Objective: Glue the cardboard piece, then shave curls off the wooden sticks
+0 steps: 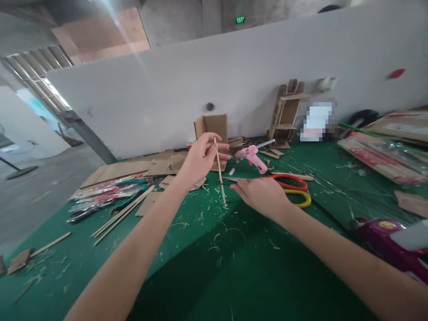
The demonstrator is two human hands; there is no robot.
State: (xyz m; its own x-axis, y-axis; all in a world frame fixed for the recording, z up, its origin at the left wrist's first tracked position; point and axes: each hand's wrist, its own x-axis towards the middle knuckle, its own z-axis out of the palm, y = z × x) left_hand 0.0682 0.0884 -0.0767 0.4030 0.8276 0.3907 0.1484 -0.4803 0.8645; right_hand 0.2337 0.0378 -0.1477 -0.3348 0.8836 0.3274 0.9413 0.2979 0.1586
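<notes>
My left hand [203, 154] pinches a thin wooden stick [220, 167] near its upper end. The stick leans nearly upright, its lower end close to the table among pale shavings. My right hand [262, 194] is closed around the middle of a pair of scissors [299, 178]. Red and yellow handle loops stick out to the right of that hand, while the blades point left, their tip at or very near the stick. The fingers partly hide the blades and pivot. A pink glue gun [253, 158] lies just beyond my right hand.
A green table [187, 285] is strewn with shavings. Wooden sticks [123, 214], pliers [129, 200] and cardboard pieces [117, 174] lie left. A cardboard structure [287, 111] stands against the white partition [160, 98]. A purple tool [384, 236] and plastic-wrapped packs [384, 156] are right.
</notes>
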